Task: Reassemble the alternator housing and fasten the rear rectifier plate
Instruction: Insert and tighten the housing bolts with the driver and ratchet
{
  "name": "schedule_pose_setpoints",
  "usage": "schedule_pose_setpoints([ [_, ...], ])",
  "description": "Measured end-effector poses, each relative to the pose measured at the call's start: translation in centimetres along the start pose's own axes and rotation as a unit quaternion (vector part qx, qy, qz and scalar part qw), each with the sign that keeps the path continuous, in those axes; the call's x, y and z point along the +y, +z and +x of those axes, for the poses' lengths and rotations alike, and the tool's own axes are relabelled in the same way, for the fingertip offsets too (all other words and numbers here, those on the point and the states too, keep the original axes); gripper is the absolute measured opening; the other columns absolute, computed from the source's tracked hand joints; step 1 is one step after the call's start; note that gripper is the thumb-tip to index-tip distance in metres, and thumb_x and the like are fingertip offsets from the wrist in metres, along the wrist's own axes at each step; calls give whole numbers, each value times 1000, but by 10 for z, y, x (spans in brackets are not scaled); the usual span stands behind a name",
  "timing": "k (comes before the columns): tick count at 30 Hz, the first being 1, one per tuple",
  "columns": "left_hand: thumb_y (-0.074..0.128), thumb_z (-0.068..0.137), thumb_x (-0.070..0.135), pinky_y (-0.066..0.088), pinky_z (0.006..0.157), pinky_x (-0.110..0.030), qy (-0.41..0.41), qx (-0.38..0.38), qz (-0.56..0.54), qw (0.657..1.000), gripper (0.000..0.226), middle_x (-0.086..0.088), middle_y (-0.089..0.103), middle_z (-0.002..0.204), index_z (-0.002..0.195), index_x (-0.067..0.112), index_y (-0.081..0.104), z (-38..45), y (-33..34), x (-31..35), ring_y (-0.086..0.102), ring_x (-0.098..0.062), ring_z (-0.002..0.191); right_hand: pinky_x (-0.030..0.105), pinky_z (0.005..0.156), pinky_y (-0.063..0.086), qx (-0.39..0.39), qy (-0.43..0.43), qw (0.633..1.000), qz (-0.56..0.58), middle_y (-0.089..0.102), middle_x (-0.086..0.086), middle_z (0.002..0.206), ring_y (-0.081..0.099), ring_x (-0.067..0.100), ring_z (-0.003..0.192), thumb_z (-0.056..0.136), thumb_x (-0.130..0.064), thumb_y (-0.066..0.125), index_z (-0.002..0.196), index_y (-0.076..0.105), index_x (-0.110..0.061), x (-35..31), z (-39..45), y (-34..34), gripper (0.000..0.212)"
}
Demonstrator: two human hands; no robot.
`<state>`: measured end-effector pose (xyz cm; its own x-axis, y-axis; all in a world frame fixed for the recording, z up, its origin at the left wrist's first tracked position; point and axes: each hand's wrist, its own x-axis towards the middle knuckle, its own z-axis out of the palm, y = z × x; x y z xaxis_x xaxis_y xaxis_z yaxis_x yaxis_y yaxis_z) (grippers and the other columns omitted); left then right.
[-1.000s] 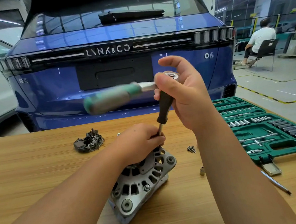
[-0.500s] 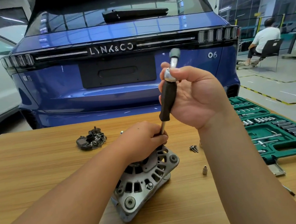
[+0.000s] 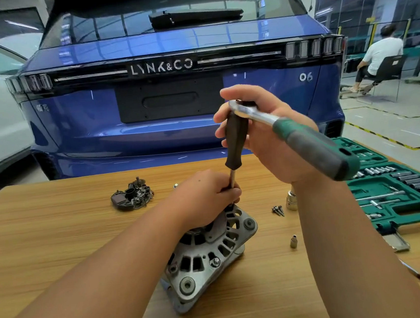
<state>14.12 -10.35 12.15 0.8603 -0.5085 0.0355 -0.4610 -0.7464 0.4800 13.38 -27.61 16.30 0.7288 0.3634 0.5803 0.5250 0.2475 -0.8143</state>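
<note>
One housing bolt is being driven w/ the alternator (image 3: 208,256) tilted on the table (image 3: 57,237): left hand (image 3: 207,192) grips the driver shaft (image 3: 232,178), right hand (image 3: 271,137) grips the ratchet (image 3: 304,137), while rectifier plate (image 3: 132,197) lies apart, unfitted, and screws (image 3: 278,210) loose.

- Single head-worn view; wide-angle, edges bowed.
- Looks forward and down over both forearms onto the desk (image 3: 44,238).
- Close range: left hand (image 3: 204,192) and right hand (image 3: 271,137) near frame centre, alternator housing (image 3: 208,256) just below them.
- Faces the tail of a blue car (image 3: 173,106) just beyond the desk's far edge.
- Socket set case (image 3: 412,195) cut by the right edge.
- No second view; nothing shared.
</note>
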Motion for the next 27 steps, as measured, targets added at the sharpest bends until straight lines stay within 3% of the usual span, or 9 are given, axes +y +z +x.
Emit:
schedule_pose_setpoints([
  [3,52,102,41,55,89,-38,5,6,-4,1000,21,12,71,98,101,30,70,1,0,-1,65,-6,92,48,91,48,-43,3,996,81,64,8,110,61,28,102,75,-47,73,120,69,-24,2,-2,-4,50],
  [8,58,100,36,55,79,-41,15,5,-11,1000,17,7,70,89,85,32,64,3,3,-5,66,-12,82,49,86,50,-11,-40,994,103,63,9,100,61,30,93,83,-41,79,118,67,-21,11,-6,-2,42],
  [10,57,101,36,55,88,-46,6,1,-23,1000,12,4,71,99,94,31,65,4,5,-5,68,-16,93,40,78,52,56,-39,995,74,64,5,91,60,24,82,82,-37,81,117,63,-22,10,-4,2,42],
  [12,53,102,42,56,87,-43,7,-2,2,1000,18,8,71,98,100,31,68,3,4,-4,66,-12,92,36,73,52,155,-38,987,4,63,-1,79,60,18,72,80,-38,78,113,57,-23,8,-2,8,42],
  [15,52,101,44,56,84,-43,16,-9,17,1000,22,7,71,95,102,29,69,1,1,-1,66,-13,88,33,59,51,300,-74,935,-174,58,-5,72,56,14,61,78,-37,76,96,58,-30,8,2,17,26],
  [17,52,101,43,56,86,-45,13,-10,18,1000,23,6,71,96,103,29,69,1,1,0,66,-14,89,32,57,51,339,-59,929,-139,58,-4,67,54,13,55,85,-27,73,95,59,-25,6,5,24,17],
  [21,52,102,41,55,88,-44,11,2,18,1000,21,9,71,98,103,29,70,1,1,-1,66,-11,92,32,73,49,224,62,950,207,68,2,84,59,15,68,95,-28,59,110,57,-11,-4,4,25,22],
  [24,52,102,39,55,87,-40,11,7,13,1000,20,12,70,97,102,30,70,1,2,-2,65,-6,91,30,82,48,177,84,948,250,69,2,92,64,15,78,89,-19,63,103,64,-11,-4,1,24,16],
  [27,53,102,38,55,86,-35,17,15,9,1000,19,15,69,95,99,31,70,2,2,-3,63,-3,89,31,79,49,155,63,948,271,67,0,89,66,17,80,81,-11,70,99,58,-20,0,2,27,23],
])
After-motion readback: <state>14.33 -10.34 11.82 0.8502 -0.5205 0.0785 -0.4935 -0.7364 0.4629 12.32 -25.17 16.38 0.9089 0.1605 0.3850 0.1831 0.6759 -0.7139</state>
